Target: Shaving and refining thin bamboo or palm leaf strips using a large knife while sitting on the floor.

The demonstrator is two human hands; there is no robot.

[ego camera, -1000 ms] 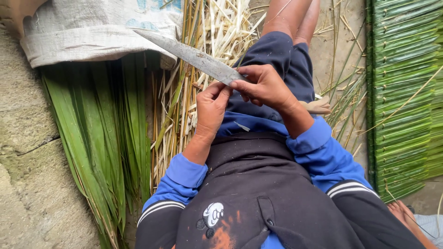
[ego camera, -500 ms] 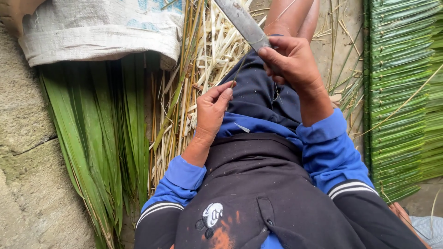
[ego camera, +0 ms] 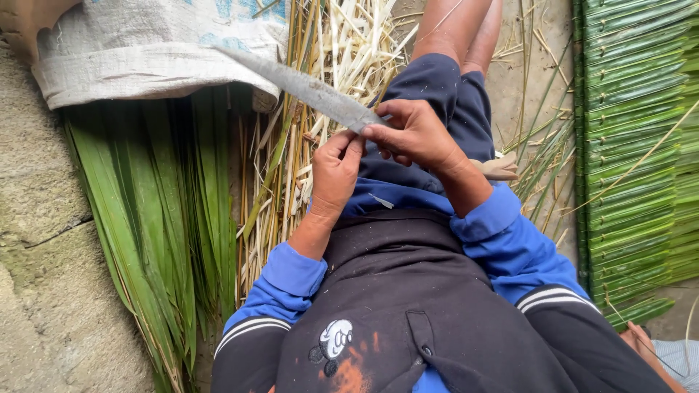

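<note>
Right hand point(ego camera: 415, 135) gripping knife point(ego camera: 306, 89) — left hand point(ego camera: 335, 175) beside

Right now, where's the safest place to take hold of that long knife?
Take the long knife at its handle end, where the right hand already wraps it, coming from the lap side. The bare blade juts up-left toward the woven sack, so any grip there risks meeting the edge. The left hand sits just beneath.

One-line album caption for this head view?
Right hand grips a long knife above the lap, left hand touching its blade.
</note>
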